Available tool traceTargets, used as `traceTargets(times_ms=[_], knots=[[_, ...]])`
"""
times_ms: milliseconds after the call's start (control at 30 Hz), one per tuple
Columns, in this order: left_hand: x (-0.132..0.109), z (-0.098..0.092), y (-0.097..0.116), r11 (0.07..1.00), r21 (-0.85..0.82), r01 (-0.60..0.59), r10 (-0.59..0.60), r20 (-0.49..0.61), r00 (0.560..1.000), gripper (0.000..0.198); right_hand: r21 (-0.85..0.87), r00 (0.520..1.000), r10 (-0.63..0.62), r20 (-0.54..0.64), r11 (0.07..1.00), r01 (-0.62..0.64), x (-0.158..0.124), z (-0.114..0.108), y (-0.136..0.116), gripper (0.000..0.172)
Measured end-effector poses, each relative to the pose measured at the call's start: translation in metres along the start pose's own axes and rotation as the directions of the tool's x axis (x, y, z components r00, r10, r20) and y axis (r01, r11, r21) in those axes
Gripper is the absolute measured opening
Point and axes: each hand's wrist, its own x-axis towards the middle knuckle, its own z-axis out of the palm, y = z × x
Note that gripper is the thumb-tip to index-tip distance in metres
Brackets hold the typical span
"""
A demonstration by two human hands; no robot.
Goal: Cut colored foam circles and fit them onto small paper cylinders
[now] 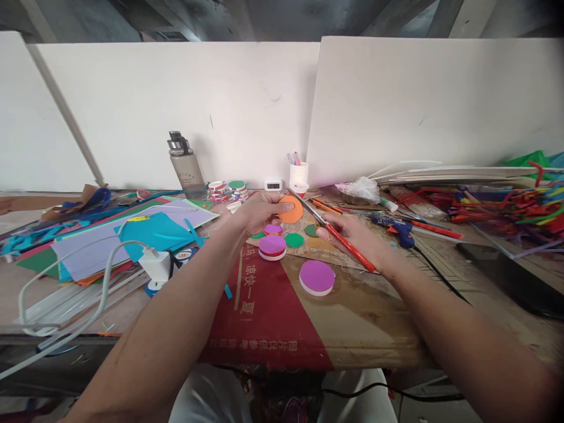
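My left hand [259, 212] pinches an orange paper disc [291, 210] above the middle of the table. In my right hand [346, 232] is a pair of red-handled scissors [352, 248], seen nearly edge-on. Their metal blades point up and left, close to the right edge of the disc; whether they touch it I cannot tell. Below the hands lie a purple-topped round piece [272, 245] with a red and white side, and a larger purple-topped white disc [317, 277]. Green paper discs [294, 239] rest near them, and another purple piece [273, 230] sits just behind.
Coloured paper sheets [94, 249] and a white charger [155, 264] with cables lie left. Behind stand a bottle [187, 167], striped round stacks [238, 189], a small digital clock [273, 185] and paper cups [299, 174]. Right are a blue glue gun [402, 232] and a black phone [511, 276].
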Motion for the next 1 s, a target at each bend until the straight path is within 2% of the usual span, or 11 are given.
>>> traceTargets(times_ms=[167,467,633,800,900,1000], knots=[[0.0,0.0,-0.001,0.998,0.053,0.033,-0.033,0.001,0.999,0.026,-0.086,1.0,-0.005,-0.008,0.996,0.004,0.0,0.002,0.008,0.043],[0.001,-0.004,-0.006,0.992,0.117,0.036,-0.039,0.026,0.999,0.032,-0.005,1.0,-0.015,-0.007,1.0,0.015,-0.001,0.005,0.008,0.042],[0.002,-0.009,-0.007,0.99,0.137,0.04,-0.047,0.052,0.998,0.034,-0.01,0.999,-0.003,0.036,1.0,0.004,-0.001,0.004,0.008,0.043],[0.0,-0.007,-0.003,0.985,0.153,0.079,-0.087,0.047,0.995,0.034,-0.038,0.999,0.025,0.047,0.999,-0.023,0.0,0.006,0.008,0.045],[-0.001,-0.005,-0.004,0.985,0.149,0.088,-0.092,0.019,0.996,0.032,0.0,0.999,0.048,0.015,0.999,-0.048,-0.001,0.007,0.012,0.045],[0.001,-0.005,-0.009,0.988,0.135,0.071,-0.069,-0.024,0.997,0.028,0.062,0.984,0.151,-0.094,0.987,-0.146,0.001,0.006,0.025,0.045]])
